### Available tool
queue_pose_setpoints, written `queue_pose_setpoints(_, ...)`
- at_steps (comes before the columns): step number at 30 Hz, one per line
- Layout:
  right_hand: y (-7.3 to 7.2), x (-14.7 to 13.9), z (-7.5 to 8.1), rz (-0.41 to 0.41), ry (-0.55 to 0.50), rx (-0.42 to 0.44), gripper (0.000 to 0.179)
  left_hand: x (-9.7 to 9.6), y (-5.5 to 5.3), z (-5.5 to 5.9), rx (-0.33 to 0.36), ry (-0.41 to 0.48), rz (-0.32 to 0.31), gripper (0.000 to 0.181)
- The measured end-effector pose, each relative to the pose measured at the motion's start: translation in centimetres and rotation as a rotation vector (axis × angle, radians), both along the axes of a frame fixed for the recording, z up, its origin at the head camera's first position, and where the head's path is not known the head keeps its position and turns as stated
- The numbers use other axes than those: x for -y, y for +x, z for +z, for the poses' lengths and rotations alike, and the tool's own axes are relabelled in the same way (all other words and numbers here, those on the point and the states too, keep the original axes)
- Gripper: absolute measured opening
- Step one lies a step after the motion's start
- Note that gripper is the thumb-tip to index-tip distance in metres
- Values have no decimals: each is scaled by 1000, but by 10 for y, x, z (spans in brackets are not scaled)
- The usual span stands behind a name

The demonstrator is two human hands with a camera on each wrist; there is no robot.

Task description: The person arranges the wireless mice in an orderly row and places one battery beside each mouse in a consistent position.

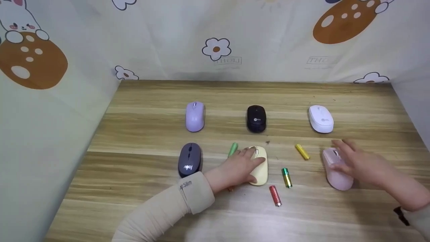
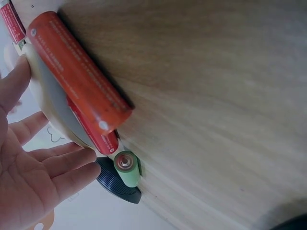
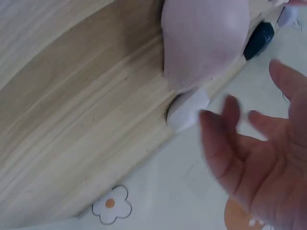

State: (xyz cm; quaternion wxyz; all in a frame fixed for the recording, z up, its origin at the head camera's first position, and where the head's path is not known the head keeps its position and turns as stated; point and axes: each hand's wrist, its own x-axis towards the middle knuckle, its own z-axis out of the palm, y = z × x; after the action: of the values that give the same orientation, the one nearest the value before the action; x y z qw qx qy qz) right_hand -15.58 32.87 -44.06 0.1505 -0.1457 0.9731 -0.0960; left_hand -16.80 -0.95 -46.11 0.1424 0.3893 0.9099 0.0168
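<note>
The left sleeve (image 1: pixel 154 210) has black letters on its cuff; "Slim" can be read at the end. The dark gray mouse (image 1: pixel 190 159), toward the table's left edge, has pale letters too blurry to read. The black mouse (image 1: pixel 256 118) and the white mouse (image 1: pixel 321 119) have small logos. They sit along the far edge with a purple mouse (image 1: pixel 195 116); the white one is nearest the far right corner. The orange battery (image 2: pixel 79 72) has tiny print.

The left hand (image 1: pixel 237 168) touches the yellow mouse (image 1: pixel 260 169) in the table's middle, fingers and thumb spread wide. The right hand (image 1: pixel 364 164) is over the pink mouse (image 1: pixel 337 171) near the right edge, fingers loosely bent and apart; I can't tell if they touch it.

The table (image 1: pixel 144 131) is stripy brown wood. Behind it hangs a pale cloth (image 1: pixel 174 30) with flowers and faint boxed letters that look backward.
</note>
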Motion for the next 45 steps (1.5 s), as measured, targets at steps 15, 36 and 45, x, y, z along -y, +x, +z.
queue_pose_setpoints(15,-1,11,-17,-17,3,135,78,1,0,-1,21,8,20,66)
queue_pose_setpoints(36,-18,39,11,40,-32,-288,37,1,1,1,13,-4,12,67)
queue_pose_setpoints(45,-44,83,-10,170,-103,-10,36,0,0,-2,38,4,30,66)
